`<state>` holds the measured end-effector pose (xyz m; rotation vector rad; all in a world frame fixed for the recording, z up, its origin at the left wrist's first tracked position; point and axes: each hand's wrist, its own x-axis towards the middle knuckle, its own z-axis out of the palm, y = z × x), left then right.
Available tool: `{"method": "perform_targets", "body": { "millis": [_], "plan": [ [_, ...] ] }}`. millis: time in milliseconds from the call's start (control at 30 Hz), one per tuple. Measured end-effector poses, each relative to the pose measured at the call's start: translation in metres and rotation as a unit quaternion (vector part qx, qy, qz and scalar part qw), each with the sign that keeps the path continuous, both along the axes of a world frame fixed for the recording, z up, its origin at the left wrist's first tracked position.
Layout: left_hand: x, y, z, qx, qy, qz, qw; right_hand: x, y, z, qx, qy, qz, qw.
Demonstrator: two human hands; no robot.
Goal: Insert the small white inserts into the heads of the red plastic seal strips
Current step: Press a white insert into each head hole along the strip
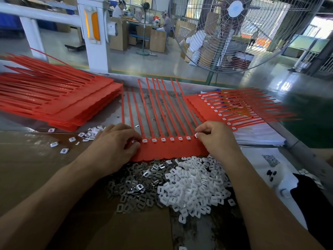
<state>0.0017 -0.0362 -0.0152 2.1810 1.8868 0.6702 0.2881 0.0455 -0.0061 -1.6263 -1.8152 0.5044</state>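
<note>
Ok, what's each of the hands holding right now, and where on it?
The right hand pinches a white insert by its edges at the fingertips. The left hand pinches the left end of the red seal strip sheet at its heads.

The metal workbench (281, 130) carries flattened cardboard (36, 170) at left and stacked red seal strips (59, 103). Loose white inserts (194, 184) and grey, probably metal, clips (137, 181) lie heaped on the near side.

The setting is a factory assembly floor. A steel-topped workbench (180, 98) carries stacked red seal strips (59, 98) and loose heaps of white inserts (194, 186) and metal clips (137, 181). Beyond it stand an industrial pedestal fan (237, 31), cardboard cartons (156, 40) and seated workers (118, 10) on a polished concrete floor.
</note>
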Motion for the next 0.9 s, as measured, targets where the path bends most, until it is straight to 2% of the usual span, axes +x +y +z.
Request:
{"method": "perform_targets", "body": {
  "millis": [100, 900],
  "plan": [
    [0.0, 0.0, 0.0001, 0.001, -0.002, 0.0, 1.0, -0.0041, -0.0009, 0.001, 0.003, -0.027, -0.011, 1.0],
    [-0.0023, 0.0021, -0.0037, 0.007, -0.004, -0.006, 1.0, -0.0079, -0.0025, -0.0006, -0.012, -0.024, -0.021, 0.999]
  ]
}}
